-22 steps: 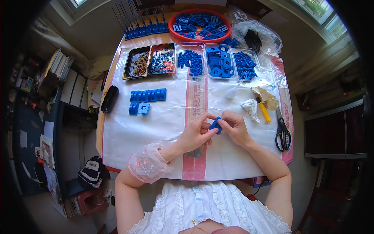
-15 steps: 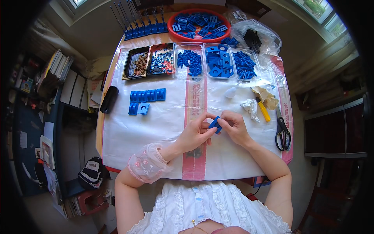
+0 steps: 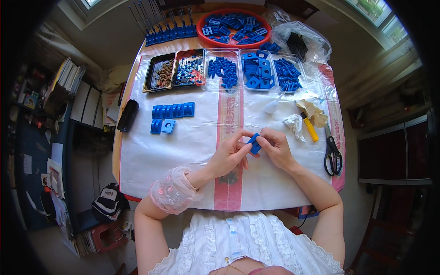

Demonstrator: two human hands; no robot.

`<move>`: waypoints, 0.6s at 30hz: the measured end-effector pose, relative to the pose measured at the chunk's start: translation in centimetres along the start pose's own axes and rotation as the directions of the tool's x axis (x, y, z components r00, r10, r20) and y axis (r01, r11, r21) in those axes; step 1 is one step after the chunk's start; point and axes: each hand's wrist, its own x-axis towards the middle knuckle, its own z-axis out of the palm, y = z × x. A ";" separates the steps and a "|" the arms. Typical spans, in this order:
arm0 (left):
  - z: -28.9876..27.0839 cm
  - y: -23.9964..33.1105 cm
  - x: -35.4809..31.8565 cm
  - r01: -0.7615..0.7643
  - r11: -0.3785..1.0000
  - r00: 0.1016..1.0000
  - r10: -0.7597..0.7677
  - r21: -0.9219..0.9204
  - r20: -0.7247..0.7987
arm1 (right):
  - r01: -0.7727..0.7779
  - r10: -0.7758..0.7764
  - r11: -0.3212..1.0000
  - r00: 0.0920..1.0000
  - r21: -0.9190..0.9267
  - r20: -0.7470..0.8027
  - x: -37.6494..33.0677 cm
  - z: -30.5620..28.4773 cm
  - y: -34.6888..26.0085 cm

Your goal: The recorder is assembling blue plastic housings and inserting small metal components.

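Between my two hands, over the middle of the table, is a small blue plastic bracket [image 3: 254, 144] with a round hole. My left hand [image 3: 233, 153] pinches its left side, thumb toward me. The fingertips of my right hand [image 3: 273, 145] grip its upper right edge. Some fingertips are hidden behind the piece. To the left, several similar blue brackets [image 3: 173, 111] stand side by side in a row. Just below that row lie two more, one of them a flat-lying bracket [image 3: 168, 126] with its hole facing up.
Along the back stand a tray of screws [image 3: 161, 73], a tray of small nuts [image 3: 189, 68], and clear boxes of blue parts [image 3: 223, 73]. Behind them is a red basin [image 3: 201, 37]. Scissors [image 3: 332, 156], a yellow-handled cutter [image 3: 310, 130] and crumpled tissue [image 3: 294, 126] lie right; a black case [image 3: 128, 116] lies left.
The blue bracket has turned slightly in my fingers, so its hole shows more clearly. Both hands have shifted only a little; the things on the table stay where they were.
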 end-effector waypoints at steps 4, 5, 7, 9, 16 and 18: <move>0.1 0.3 0.0 -0.005 1.000 1.000 0.005 -0.003 -0.004 | -0.016 0.016 1.000 1.000 -0.011 0.009 0.0 -0.1 -0.1; 0.2 0.4 0.0 -0.015 1.000 1.000 0.015 0.006 -0.007 | -0.017 0.017 1.000 1.000 -0.004 0.012 0.0 -0.1 -0.3; 0.3 0.6 -0.1 -0.001 1.000 1.000 0.001 0.004 -0.019 | -0.020 0.020 1.000 1.000 0.011 0.017 0.0 -0.1 -0.6; 0.3 0.8 -0.1 0.003 1.000 1.000 -0.003 0.011 -0.027 | -0.027 0.026 0.999 0.999 0.026 0.022 0.0 -0.1 -0.7; 0.4 0.8 -0.1 -0.016 0.999 0.999 0.017 0.028 -0.041 | -0.033 0.032 0.998 0.999 0.049 0.013 -0.1 0.0 -0.3; 0.4 0.8 -0.1 -0.013 0.999 0.999 0.015 0.043 -0.044 | -0.043 0.043 0.999 0.999 0.030 0.018 -0.1 -0.1 0.0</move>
